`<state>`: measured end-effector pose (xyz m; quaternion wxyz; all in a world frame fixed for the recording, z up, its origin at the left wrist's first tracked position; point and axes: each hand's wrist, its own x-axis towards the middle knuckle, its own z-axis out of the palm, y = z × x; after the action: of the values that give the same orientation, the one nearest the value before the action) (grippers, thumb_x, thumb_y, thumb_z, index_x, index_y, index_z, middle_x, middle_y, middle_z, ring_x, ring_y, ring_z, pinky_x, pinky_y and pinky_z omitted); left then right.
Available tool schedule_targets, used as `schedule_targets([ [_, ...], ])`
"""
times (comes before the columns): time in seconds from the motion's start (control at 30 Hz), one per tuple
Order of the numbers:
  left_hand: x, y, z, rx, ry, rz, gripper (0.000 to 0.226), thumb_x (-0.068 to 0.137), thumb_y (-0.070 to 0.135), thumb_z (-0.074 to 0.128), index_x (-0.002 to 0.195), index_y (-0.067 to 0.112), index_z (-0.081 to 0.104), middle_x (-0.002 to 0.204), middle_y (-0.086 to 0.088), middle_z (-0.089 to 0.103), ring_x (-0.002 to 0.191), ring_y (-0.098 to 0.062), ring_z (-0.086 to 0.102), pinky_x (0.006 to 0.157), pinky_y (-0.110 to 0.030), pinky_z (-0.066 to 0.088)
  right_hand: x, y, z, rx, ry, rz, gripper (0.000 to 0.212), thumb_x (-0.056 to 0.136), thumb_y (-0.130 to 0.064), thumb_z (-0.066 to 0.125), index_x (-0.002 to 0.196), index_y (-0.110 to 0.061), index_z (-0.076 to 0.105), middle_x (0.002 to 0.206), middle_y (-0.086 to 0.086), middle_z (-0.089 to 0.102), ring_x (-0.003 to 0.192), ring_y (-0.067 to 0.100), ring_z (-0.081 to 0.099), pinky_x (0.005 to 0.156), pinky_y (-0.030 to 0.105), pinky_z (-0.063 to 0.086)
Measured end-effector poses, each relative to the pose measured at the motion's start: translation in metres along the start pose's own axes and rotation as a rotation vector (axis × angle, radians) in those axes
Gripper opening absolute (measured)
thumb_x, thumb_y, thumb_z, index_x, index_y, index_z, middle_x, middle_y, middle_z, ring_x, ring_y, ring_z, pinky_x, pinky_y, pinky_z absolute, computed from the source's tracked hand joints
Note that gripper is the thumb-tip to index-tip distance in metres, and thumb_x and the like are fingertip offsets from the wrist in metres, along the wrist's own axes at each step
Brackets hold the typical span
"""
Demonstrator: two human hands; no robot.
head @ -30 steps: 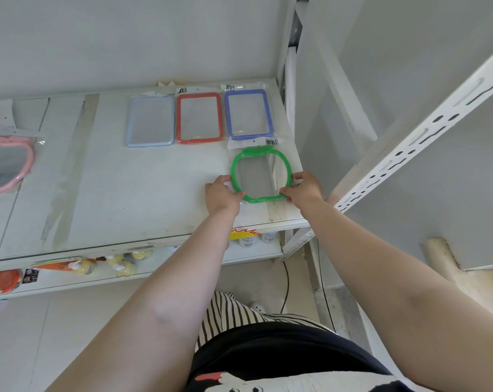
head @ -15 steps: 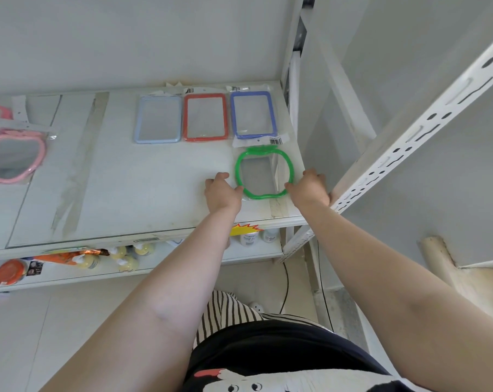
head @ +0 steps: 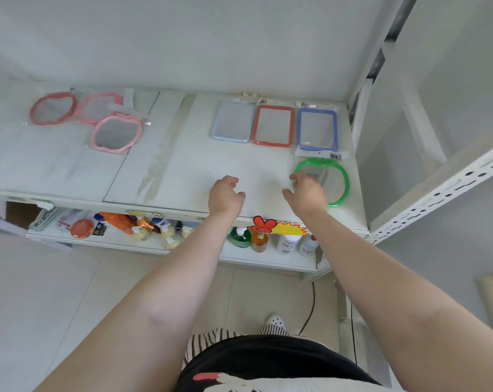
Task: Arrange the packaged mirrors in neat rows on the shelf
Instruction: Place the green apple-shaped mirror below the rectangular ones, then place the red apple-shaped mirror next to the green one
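A round green-framed mirror [head: 340, 181] lies on the white shelf [head: 200, 165] at the front right. Behind it stand three rectangular packaged mirrors in a row: light blue [head: 233, 122], red [head: 273, 126] and dark blue [head: 317, 130]. Far left lie a red flower-shaped mirror [head: 53, 108] and two pink ones [head: 98, 107] [head: 116, 133], overlapping. My left hand [head: 225, 196] hovers over the shelf's front, fingers curled apart, holding nothing. My right hand [head: 305, 190] is open over the green mirror's left edge, covering part of it.
A lower shelf [head: 268, 260] holds bottles, among them a green pump bottle [head: 240, 237] and yellow ones [head: 170, 236]. A yellow-red sticker [head: 279, 226] sits on the shelf's front edge. A white perforated upright [head: 437, 193] slants at the right.
Both hands have let go of the green mirror and moved left, away from its sides. The view has swung left, bringing the pink and red mirrors into sight.
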<state>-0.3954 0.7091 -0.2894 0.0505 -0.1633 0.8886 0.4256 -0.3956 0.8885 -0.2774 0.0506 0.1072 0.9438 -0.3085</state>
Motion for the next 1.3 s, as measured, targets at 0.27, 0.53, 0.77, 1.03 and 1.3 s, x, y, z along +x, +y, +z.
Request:
schedule_targets([
  [0.27, -0.026, -0.092, -0.111, 0.149, 0.057, 0.023, 0.045, 0.086, 0.012, 0.06, 0.13, 0.015, 0.055, 0.131, -0.004, 0.059, 0.119, -0.023, 0.056, 0.097, -0.03, 0.044, -0.044, -0.1, 0.072, -0.061, -0.169, -0.191, 0.043, 0.087, -0.026, 0.06, 0.129, -0.021, 0.05, 0.119, 0.002, 0.062, 0.111, 0.022, 0.057, 0.084, 0.033, 0.048],
  [0.53, -0.064, -0.213, -0.253, 0.224, 0.167, -0.038, 0.034, 0.081, 0.015, 0.061, 0.115, 0.018, 0.064, 0.114, -0.007, 0.069, 0.109, -0.029, 0.061, 0.09, -0.037, 0.052, -0.128, -0.22, 0.174, -0.099, -0.269, -0.314, 0.043, 0.087, -0.021, 0.06, 0.129, -0.022, 0.051, 0.11, 0.004, 0.065, 0.104, 0.025, 0.06, 0.078, 0.028, 0.045],
  [0.77, -0.077, -0.274, -0.338, 0.258, 0.226, -0.049, 0.038, 0.082, 0.013, 0.059, 0.119, 0.014, 0.062, 0.119, -0.011, 0.066, 0.113, -0.033, 0.058, 0.093, -0.038, 0.049, -0.169, -0.3, 0.229, -0.233, -0.308, -0.465, 0.047, 0.083, -0.02, 0.059, 0.13, -0.024, 0.051, 0.119, 0.005, 0.062, 0.108, 0.028, 0.059, 0.087, 0.04, 0.052],
  [1.03, -0.03, -0.323, -0.388, 0.31, 0.222, -0.067, 0.034, 0.082, 0.016, 0.058, 0.116, 0.02, 0.063, 0.109, -0.005, 0.067, 0.104, -0.03, 0.061, 0.076, -0.027, 0.044, -0.144, -0.379, 0.292, -0.38, -0.35, -0.561, 0.046, 0.085, -0.023, 0.06, 0.131, -0.026, 0.049, 0.12, 0.003, 0.06, 0.109, 0.026, 0.057, 0.081, 0.036, 0.051],
  [1.3, 0.046, -0.355, -0.464, 0.387, 0.234, -0.113, 0.049, 0.082, 0.012, 0.061, 0.13, 0.021, 0.055, 0.127, -0.004, 0.062, 0.117, -0.025, 0.057, 0.091, -0.032, 0.046, -0.094, -0.478, 0.356, -0.365, -0.402, -0.632, 0.048, 0.085, -0.027, 0.06, 0.132, -0.028, 0.049, 0.123, 0.001, 0.059, 0.114, 0.022, 0.056, 0.087, 0.038, 0.052],
])
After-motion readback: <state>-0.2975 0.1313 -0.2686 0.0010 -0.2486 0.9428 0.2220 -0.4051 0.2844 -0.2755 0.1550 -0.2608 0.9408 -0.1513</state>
